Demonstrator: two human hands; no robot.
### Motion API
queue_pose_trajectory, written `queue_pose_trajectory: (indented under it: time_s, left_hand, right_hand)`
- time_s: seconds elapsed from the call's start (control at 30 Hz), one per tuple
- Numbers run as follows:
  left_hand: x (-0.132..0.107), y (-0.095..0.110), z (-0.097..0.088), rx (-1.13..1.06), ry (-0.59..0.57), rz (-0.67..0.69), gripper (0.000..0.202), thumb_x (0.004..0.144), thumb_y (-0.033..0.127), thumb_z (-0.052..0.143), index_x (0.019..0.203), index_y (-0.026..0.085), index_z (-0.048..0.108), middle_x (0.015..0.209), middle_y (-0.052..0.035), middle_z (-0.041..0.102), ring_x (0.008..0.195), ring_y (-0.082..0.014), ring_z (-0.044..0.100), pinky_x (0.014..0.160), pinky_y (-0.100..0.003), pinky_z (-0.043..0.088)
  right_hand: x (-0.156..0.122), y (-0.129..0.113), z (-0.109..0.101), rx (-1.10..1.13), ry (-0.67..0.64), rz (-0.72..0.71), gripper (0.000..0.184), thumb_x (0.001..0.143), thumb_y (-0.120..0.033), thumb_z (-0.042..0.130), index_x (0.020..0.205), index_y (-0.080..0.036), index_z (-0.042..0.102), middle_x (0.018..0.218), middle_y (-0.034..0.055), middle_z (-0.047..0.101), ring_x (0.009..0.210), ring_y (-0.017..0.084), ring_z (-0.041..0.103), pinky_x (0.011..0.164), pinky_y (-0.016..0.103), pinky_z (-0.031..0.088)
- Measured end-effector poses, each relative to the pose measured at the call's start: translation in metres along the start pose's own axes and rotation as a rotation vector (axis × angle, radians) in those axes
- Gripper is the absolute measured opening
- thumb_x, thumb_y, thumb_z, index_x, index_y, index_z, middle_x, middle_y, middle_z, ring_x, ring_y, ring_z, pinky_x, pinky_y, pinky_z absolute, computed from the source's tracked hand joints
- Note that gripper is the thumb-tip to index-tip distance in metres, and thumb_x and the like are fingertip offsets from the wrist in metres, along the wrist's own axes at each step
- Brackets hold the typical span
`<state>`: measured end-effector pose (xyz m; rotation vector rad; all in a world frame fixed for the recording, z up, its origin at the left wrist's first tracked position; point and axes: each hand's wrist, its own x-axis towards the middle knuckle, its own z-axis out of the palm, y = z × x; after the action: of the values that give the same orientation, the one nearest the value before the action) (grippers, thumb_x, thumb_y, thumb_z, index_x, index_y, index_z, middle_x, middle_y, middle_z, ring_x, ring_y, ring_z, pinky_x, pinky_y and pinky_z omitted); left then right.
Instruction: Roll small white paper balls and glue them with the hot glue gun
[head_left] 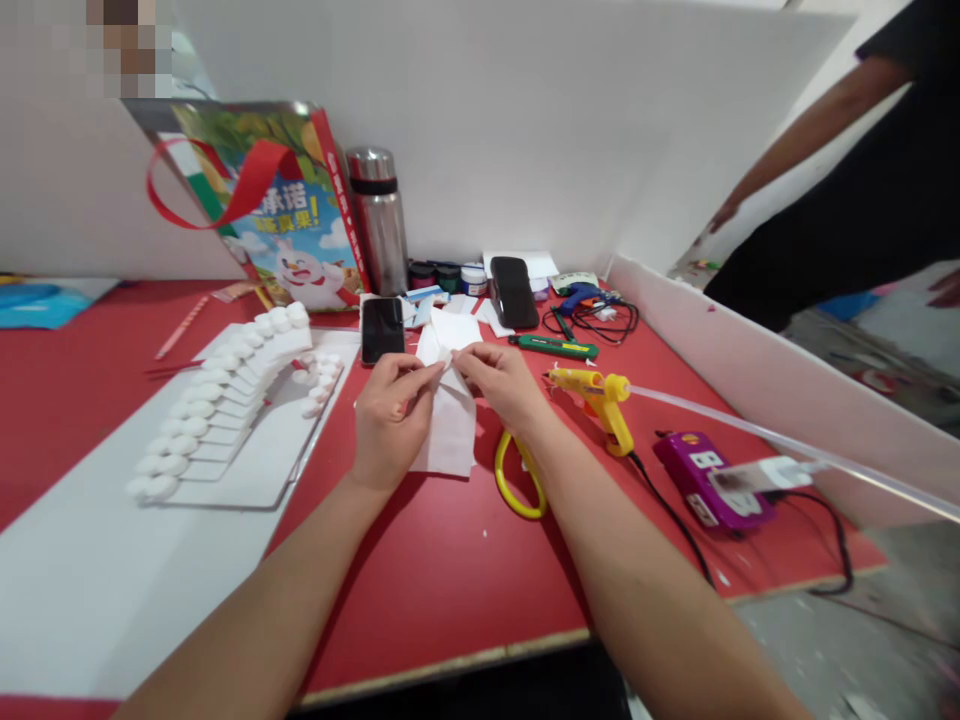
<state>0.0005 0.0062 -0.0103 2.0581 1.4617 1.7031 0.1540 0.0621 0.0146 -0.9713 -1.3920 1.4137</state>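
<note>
My left hand (396, 410) and my right hand (501, 378) meet over the middle of the red table (465, 570). Thumb and forefinger of each are pinched together at a small white piece (446, 356), whose exact kind I cannot make out. Beneath the hands lies white paper (450, 440), folded or layered. A yellow ring-shaped handle (517, 500) sits by my right wrist, partly hidden under the forearm. To the left, a white stepped, curved model (240, 380) edged with round white pads rests on a white board (135, 560).
A yellow glue gun (596, 395) with a long clear stick lies right, near a purple box (709, 480) with a cord. Behind are a green cutter (555, 347), two phones (382, 330), a steel flask (381, 225) and a gift bag (292, 215). Another person's arm (817, 125) hangs beyond the partition.
</note>
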Motion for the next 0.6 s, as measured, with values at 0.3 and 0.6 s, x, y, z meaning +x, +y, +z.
queue_pose_trajectory:
  time_s: [0.3, 0.6]
  left_hand:
    - [0.0037, 0.0057, -0.0025, -0.224, 0.033, -0.258, 0.016, 0.093, 0.032, 0.067, 0.098, 0.020, 0.077, 0.102, -0.0070, 0.069, 0.093, -0.0199, 0.067, 0.082, -0.030, 0.054]
    - [0.0055, 0.0008, 0.0000, -0.436, -0.088, -0.622, 0.027, 0.087, 0.044, 0.073, 0.084, 0.017, 0.075, 0.071, -0.0005, 0.067, 0.065, -0.0127, 0.059, 0.063, -0.023, 0.049]
  right_hand:
    - [0.0002, -0.0018, -0.0044, -0.129, 0.003, -0.058, 0.028, 0.069, -0.041, 0.076, 0.073, -0.018, 0.062, 0.065, -0.0028, 0.058, 0.061, 0.010, 0.048, 0.057, 0.024, 0.038]
    - [0.0016, 0.0049, -0.0075, -0.371, -0.129, -0.193, 0.024, 0.080, -0.040, 0.070, 0.085, -0.016, 0.068, 0.076, 0.0012, 0.065, 0.069, 0.013, 0.055, 0.062, 0.024, 0.042]
